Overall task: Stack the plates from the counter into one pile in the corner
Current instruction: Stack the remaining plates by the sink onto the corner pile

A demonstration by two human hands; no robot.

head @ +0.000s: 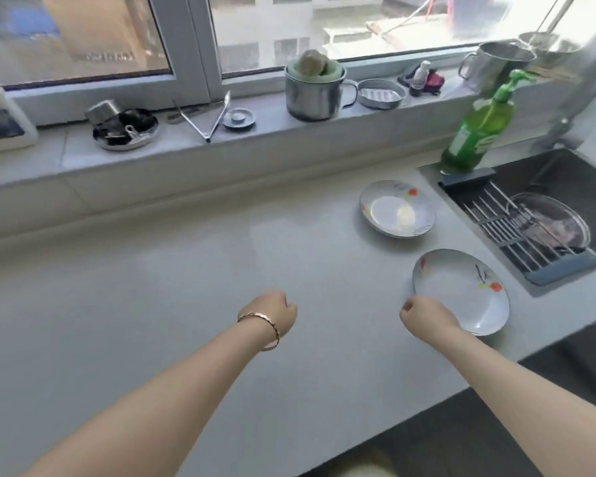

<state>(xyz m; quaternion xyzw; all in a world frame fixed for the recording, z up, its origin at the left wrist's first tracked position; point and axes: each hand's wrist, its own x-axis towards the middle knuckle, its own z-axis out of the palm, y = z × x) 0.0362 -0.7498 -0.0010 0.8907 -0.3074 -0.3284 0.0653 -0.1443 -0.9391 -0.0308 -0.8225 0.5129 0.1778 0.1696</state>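
Two white plates with red flower prints lie apart on the pale counter (186,270), both near the sink. The far plate (398,208) sits by the counter's back right. The near plate (461,290) lies close to the front edge. My right hand (425,318) is at the near plate's left rim, fingers curled; whether it grips the rim I cannot tell. My left hand (277,313), with a bracelet on the wrist, hovers over bare counter in a loose fist, holding nothing.
A sink (547,215) with a wire rack and a steel lid lies at the right. A green soap bottle (479,132) stands at its corner. The windowsill holds a steel mug (312,92), tongs (207,118), small dishes and a white jug (0,115).
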